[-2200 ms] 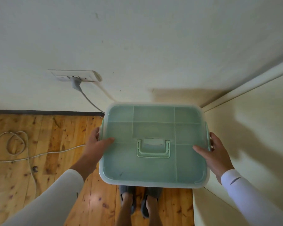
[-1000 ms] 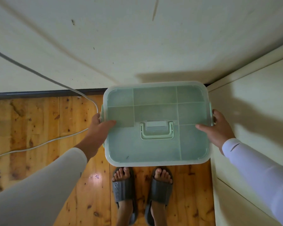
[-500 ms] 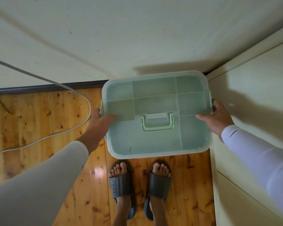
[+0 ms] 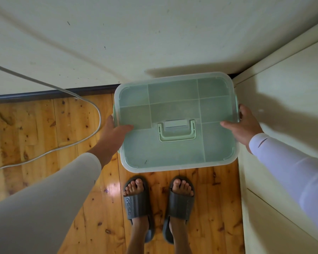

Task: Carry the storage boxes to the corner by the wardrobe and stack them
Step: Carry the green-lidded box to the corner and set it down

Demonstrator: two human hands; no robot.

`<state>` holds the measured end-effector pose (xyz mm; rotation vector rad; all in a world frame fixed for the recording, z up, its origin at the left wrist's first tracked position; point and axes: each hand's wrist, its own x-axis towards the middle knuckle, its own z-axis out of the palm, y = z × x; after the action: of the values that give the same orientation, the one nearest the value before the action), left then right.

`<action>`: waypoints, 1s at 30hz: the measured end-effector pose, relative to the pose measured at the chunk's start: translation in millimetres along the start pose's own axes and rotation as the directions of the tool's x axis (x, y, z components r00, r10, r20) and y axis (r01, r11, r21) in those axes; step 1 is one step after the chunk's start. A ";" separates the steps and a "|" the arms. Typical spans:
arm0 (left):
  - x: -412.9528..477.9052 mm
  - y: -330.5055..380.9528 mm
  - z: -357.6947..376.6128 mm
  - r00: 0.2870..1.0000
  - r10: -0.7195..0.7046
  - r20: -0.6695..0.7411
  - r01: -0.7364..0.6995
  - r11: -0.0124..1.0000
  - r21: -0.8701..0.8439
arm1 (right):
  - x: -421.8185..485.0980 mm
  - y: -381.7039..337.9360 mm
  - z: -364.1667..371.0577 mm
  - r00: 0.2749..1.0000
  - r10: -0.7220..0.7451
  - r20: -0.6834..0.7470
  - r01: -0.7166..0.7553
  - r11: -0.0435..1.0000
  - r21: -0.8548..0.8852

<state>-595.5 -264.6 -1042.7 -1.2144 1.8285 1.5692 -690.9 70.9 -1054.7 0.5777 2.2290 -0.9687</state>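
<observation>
slippers [image 4: 138, 202] stand just short of the box [image 4: 174, 107]. left grip [image 4: 112, 132] clasps its left side, thumb on the lid [image 4: 173, 154]; right grip [image 4: 244, 123] clasps the right side, close beside the wardrobe [image 4: 283, 110]. the box is in the corner between wall [image 4: 117, 43] and wardrobe; whether it rests on the floor [image 4: 44, 125] i cannot tell. likely trouble: right grip pinched against the wardrobe, or a slip onto toes [image 4: 136, 186].

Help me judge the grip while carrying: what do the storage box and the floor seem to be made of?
Storage box: translucent plastic, pale green, smooth and slightly frosted. The inner dividers show through the lid, and the handle looks moulded. Floor: wood planks, probably varnished, showing knots, grain and a glossy glare patch.
</observation>
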 end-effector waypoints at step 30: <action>-102.4 45.1 13.7 0.972 0.220 -0.087 -0.212 0.973 0.097 | -110.2 -38.3 9.2 0.989 -0.126 -0.082 0.120 0.989 -0.084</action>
<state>-582.7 -219.1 -940.4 -1.1005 2.1305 1.5477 -633.1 24.4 -964.2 0.4590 2.3924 -0.9277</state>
